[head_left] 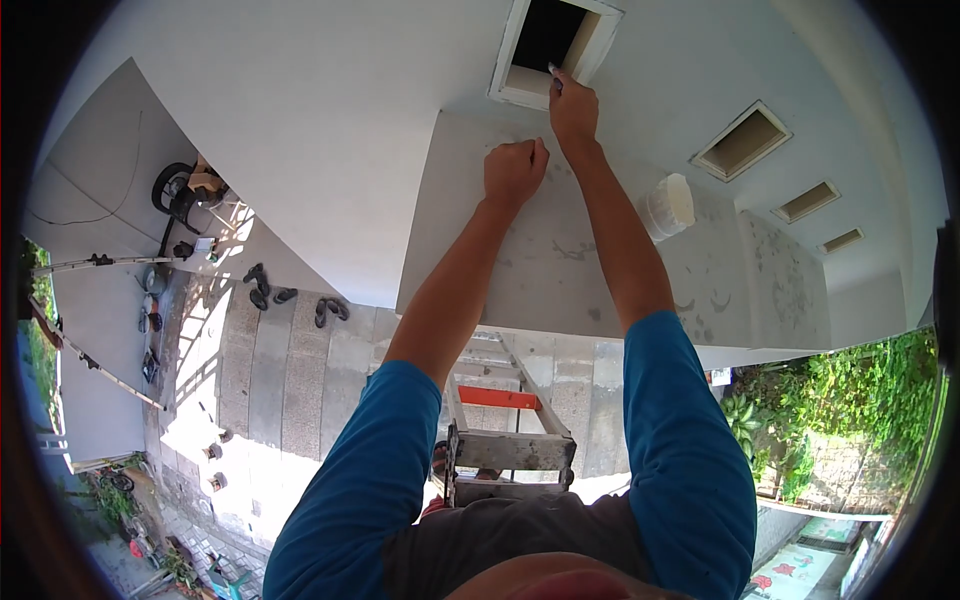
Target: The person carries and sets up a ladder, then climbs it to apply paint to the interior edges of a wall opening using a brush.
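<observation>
My right hand point(575, 108) is closed at the lower edge of a square opening with a white frame point(520, 92). From its fingers pokes a small tool with a pale tip point(554, 70); most of it is hidden in the grip, so its kind does not show. Curled into a fist, my left hand point(515, 170) rests at or just above the grey ledge point(540, 270), and whatever it may hold is hidden. To the right of my right forearm, a white plastic tub point(667, 208) stands on the same ledge.
Beneath me is a stepladder point(510, 450) with a red-orange crosspiece. More framed openings point(742, 140) run along the wall to the right. Sandals point(258, 287) lie on the paved floor far below. Green plants point(860, 400) grow at the lower right.
</observation>
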The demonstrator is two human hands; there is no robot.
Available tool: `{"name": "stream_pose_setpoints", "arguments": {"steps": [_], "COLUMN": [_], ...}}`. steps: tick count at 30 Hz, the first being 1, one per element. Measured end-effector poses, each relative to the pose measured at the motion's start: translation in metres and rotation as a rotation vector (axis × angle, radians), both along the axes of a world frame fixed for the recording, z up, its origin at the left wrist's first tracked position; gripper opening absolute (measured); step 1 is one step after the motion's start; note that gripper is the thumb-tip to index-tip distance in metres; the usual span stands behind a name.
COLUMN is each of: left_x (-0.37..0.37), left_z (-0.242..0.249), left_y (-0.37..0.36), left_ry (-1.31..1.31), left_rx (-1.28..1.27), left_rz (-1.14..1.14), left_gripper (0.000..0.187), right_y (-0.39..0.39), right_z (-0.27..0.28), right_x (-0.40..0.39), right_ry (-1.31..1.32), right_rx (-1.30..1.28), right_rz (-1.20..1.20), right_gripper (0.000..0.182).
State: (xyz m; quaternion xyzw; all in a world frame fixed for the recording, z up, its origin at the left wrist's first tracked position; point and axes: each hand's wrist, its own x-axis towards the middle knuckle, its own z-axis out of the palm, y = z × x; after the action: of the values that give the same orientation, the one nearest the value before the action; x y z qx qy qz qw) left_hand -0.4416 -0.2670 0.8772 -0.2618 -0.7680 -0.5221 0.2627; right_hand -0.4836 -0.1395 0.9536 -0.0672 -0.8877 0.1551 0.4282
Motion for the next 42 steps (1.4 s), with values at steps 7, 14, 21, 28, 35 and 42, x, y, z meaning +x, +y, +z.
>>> {"name": "stream_pose_setpoints", "arguments": {"steps": [7,14,21,28,35,42], "left_x": [0.0,0.0,-0.003,-0.003,-0.016,-0.019], "left_z": [0.001,0.002,-0.001,0.002,-0.001,0.004], "left_y": [0.001,0.001,0.003,0.001,-0.007,-0.009], "left_ry": [-0.002,-0.02,0.01,-0.061,-0.208,-0.296], "left_rx": [0.017,0.003,-0.018,0.015,0.234,0.306], "left_rz": [-0.002,-0.012,0.03,0.07,0.128,0.15], "left_gripper": [0.038,0.039,0.038,0.04,0.046,0.046], "right_y": [0.002,-0.002,0.011,-0.002,-0.021,-0.015], "right_z": [-0.008,0.034,0.0,-0.009,-0.021,-0.044], "right_x": [0.031,0.054,0.024,0.084,0.046,0.046], "right_ry": [-0.171,-0.023,-0.279,-0.022,0.24,0.368], "right_rx": [0.008,-0.088,0.065,-0.065,-0.754,-0.329], "right_rz": [-0.015,0.04,0.063,0.211,0.329,0.09], "right_gripper": [0.023,0.021,0.021,0.018,0.016,0.015]}}
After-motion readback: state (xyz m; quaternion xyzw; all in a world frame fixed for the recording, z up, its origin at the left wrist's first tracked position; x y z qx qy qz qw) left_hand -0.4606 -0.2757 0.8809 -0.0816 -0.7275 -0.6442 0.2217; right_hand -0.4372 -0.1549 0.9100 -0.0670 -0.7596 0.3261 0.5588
